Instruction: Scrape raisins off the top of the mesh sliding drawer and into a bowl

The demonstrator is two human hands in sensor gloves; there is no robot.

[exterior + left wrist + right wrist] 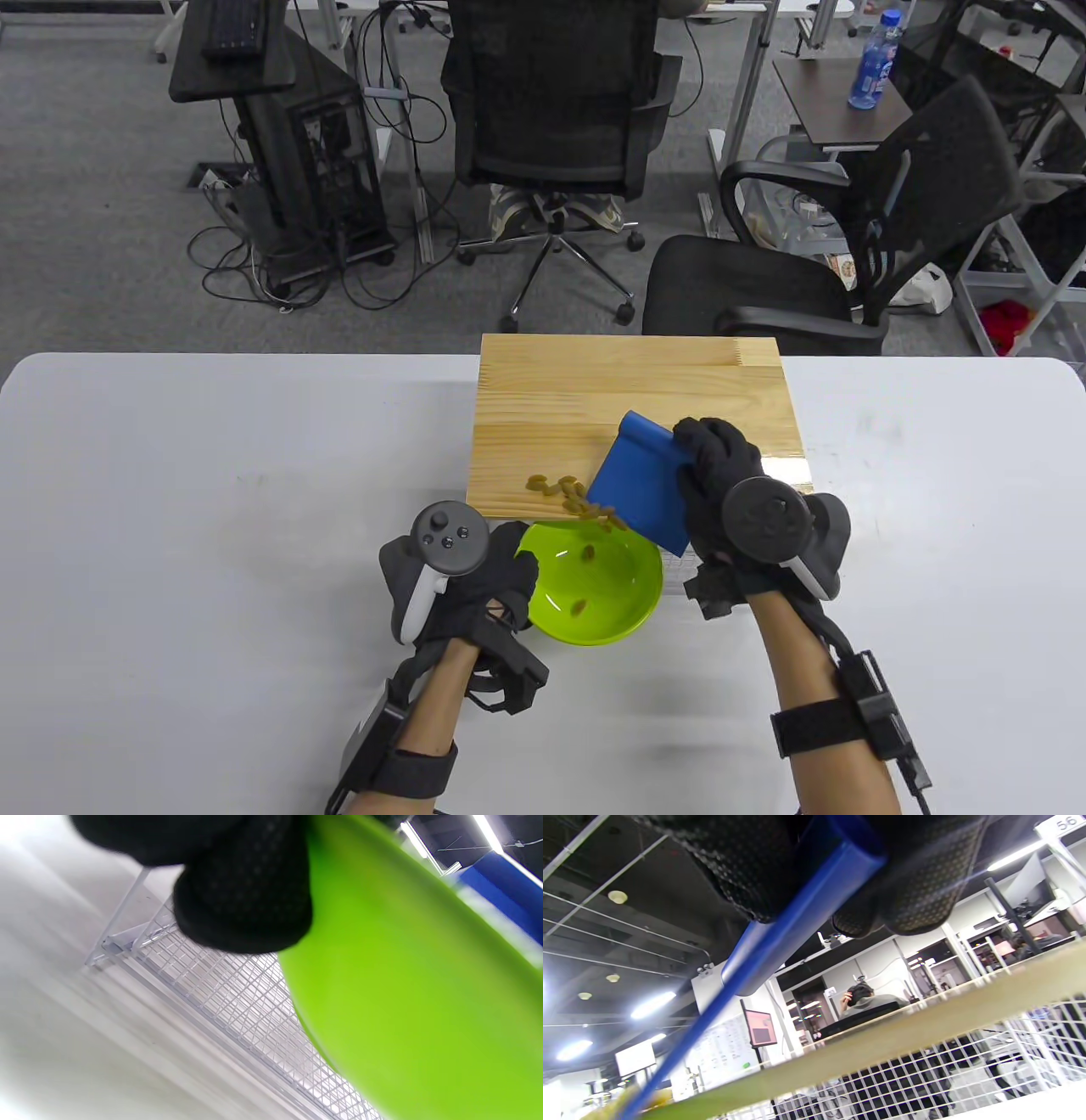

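Observation:
A wooden board tops the white mesh drawer (628, 407), whose wire front (237, 1001) shows in the left wrist view. Several raisins (573, 497) lie at the board's near edge, and two lie inside the lime green bowl (628, 607) just below that edge. My left hand (501, 577) grips the bowl's left rim, fingertips (246, 899) on the green wall (415, 993). My right hand (708, 480) grips a blue scraper (636, 484), blade edge down against the raisins. In the right wrist view the fingers (916, 891) clamp the scraper's rolled handle (780, 929) above the board's edge (882, 1035).
The white table (212, 509) spreads wide on both sides of the drawer. Beyond its far edge stand two black office chairs (551, 110), a computer stand (280, 127) with cables, and a side table holding a water bottle (874, 59).

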